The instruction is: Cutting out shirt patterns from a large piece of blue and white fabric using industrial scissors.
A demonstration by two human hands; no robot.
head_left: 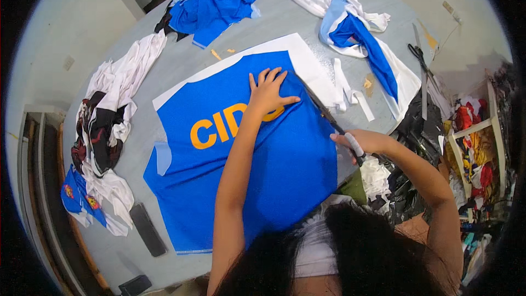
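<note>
A blue jersey panel (pixel 296 159) with orange lettering lies over a white piece of fabric (pixel 315 77) on the table. My left hand (pixel 269 90) rests on the panel's upper part, palm down with fingers spread. At the panel's right edge my right hand (pixel 364 142) is closed round the handles of a pair of scissors (pixel 327 114). Their dark blades point up and away along the border between blue and white, and part of them is hidden by the cloth. A light blue patch (pixel 163 158) shows at the panel's left side.
The grey table (pixel 186 271) bears a heap of blue cloth (pixel 219 5), white-and-blue fabric (pixel 350 27), white strips (pixel 350 90), and piled garments (pixel 109 109). A black oblong object (pixel 148 230) lies nearer left. Black plastic bags (pixel 419 142) and a shelf of cloth (pixel 476 131) stand right.
</note>
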